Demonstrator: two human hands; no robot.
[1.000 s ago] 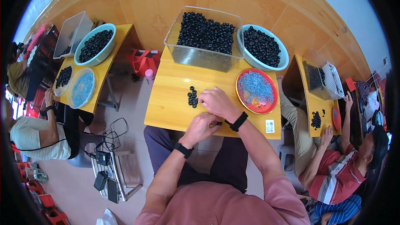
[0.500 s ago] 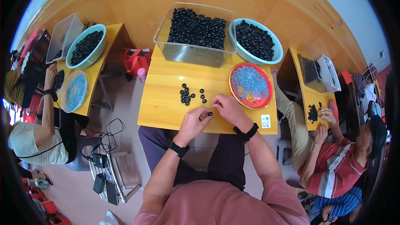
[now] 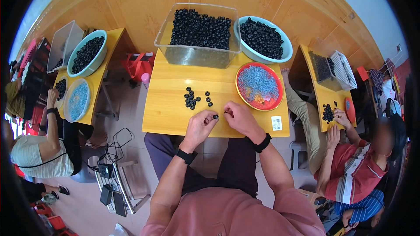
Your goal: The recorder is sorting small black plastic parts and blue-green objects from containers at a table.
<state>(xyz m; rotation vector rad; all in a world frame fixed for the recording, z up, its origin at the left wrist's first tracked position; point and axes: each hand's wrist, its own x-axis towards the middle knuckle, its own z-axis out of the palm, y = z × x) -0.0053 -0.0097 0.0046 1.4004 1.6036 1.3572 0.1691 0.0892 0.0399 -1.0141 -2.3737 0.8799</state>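
Near the front edge of the yellow table, my left hand [image 3: 199,126] pinches a small black ring-shaped piece [image 3: 215,116] between thumb and fingertips. Close beside it on the right, my right hand [image 3: 240,119] has its fingertips pressed together; something small and dark shows at them, too small to name. Beyond my hands several loose black ring-shaped pieces [image 3: 190,98] lie on the table [image 3: 164,113]. To the right of them stands a red plate [image 3: 279,97] with a heap of small thin blue-grey pieces [image 3: 259,81].
A clear plastic bin [image 3: 192,57] and a light blue basin [image 3: 262,60], both full of black pieces, stand at the table's back. A white label [image 3: 277,123] is at the right edge. Co-workers sit at tables left [image 3: 39,148] and right [image 3: 354,166]. Cables [image 3: 116,148] hang by a metal stool.
My right hand has turned slightly and its fingertips have come down near the black piece in my left hand. The whole view has shifted slightly.
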